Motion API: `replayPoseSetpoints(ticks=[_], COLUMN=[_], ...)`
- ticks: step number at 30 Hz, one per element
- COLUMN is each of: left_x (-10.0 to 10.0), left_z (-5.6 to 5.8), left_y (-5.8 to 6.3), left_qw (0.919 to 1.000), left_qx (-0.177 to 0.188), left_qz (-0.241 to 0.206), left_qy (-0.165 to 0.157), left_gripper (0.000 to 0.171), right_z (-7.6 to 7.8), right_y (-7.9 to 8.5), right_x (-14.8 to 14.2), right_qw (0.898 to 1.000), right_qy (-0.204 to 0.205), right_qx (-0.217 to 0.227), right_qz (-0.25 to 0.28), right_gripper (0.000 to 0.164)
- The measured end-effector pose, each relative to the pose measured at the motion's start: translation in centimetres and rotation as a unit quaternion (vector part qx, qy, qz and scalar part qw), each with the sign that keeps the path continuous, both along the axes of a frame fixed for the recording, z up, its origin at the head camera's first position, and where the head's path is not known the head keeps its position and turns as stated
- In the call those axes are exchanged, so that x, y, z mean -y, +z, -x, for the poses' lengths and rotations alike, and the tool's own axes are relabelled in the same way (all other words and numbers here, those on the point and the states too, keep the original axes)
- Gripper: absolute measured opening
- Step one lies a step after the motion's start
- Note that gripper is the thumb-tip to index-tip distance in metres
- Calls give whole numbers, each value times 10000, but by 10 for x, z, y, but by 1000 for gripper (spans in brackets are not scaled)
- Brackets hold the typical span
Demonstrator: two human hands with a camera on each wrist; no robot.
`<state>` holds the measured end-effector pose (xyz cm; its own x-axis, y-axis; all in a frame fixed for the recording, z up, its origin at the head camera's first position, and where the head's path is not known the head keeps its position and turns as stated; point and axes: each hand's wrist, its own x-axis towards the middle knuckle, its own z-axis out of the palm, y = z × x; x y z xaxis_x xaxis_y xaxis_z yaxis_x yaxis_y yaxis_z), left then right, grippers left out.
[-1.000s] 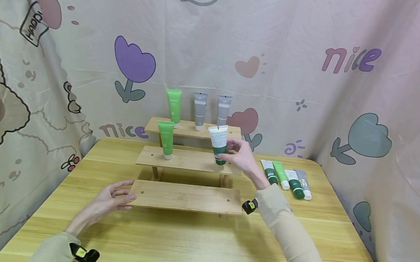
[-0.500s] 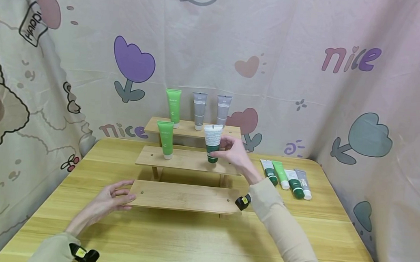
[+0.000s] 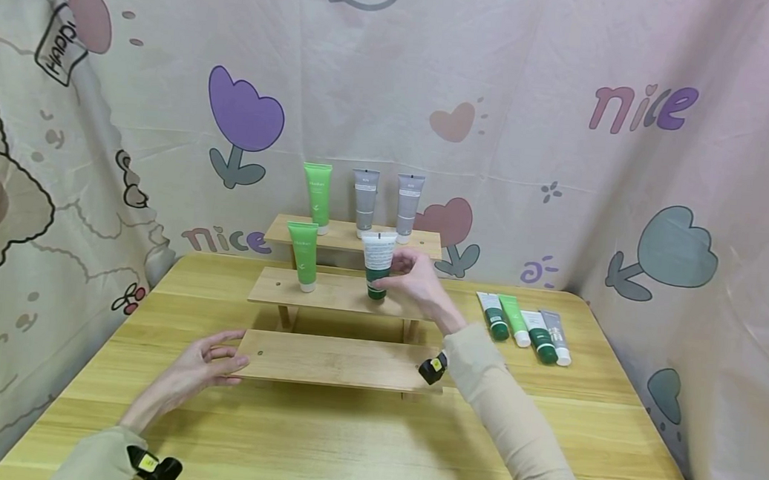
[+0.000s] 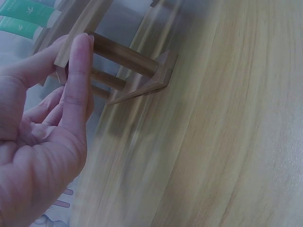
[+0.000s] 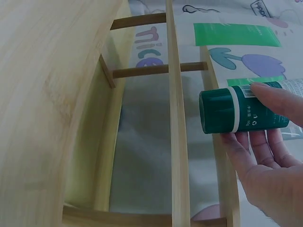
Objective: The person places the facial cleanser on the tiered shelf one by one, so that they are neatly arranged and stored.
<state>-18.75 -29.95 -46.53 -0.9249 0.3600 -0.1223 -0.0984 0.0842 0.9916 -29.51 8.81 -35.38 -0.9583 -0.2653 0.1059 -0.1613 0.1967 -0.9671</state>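
Head view, left to right: I see the left hand (image 3: 205,358) pinching the end of the bottom shelf (image 3: 342,361); a tug there could topple the standing lime tube (image 3: 304,255). At the middle shelf (image 3: 341,289), contact unclear, the white-and-green tube (image 3: 378,251) points cap (image 3: 376,294) down, long axis near upright; released off-balance, it might tip. The right hand (image 3: 416,281) grips it snugly between fingers and thumb.

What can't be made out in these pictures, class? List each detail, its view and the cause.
- Head view: small print on the held tube, too small to read.
- Head view: right end of the middle shelf, partly covered by the right hand.
- Left wrist view: top ends of the green tubes, cut off by the left edge.
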Motion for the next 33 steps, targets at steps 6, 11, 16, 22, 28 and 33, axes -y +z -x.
replayPoseSetpoints(ticks=[6, 11, 16, 22, 28, 33], left_x=[1, 0, 0, 0, 0, -1], left_z=[-1, -1, -1, 0, 0, 0], left_y=[0, 1, 1, 1, 0, 1], left_qw=[9999, 10000, 9999, 9998, 10000, 10000], left_qx=[-45, 27, -3, -13, 22, 29], left_qz=[-151, -89, -91, -149, -70, 7], left_qy=[-62, -1, -52, -93, -23, -3], left_gripper=[73, 76, 75, 75, 78, 78], right_z=[1, 2, 3, 3, 3, 5], right_y=[-2, -4, -6, -8, -10, -13], right_x=[7, 13, 18, 23, 29, 33], right_qw=[10000, 9999, 9998, 9997, 9997, 9997], right_qy=[31, -35, -84, -90, -44, -33], right_qx=[9, 93, 89, 34, -72, -151], right_qz=[29, 84, 173, 212, 245, 197], right_gripper=[43, 43, 43, 43, 43, 44])
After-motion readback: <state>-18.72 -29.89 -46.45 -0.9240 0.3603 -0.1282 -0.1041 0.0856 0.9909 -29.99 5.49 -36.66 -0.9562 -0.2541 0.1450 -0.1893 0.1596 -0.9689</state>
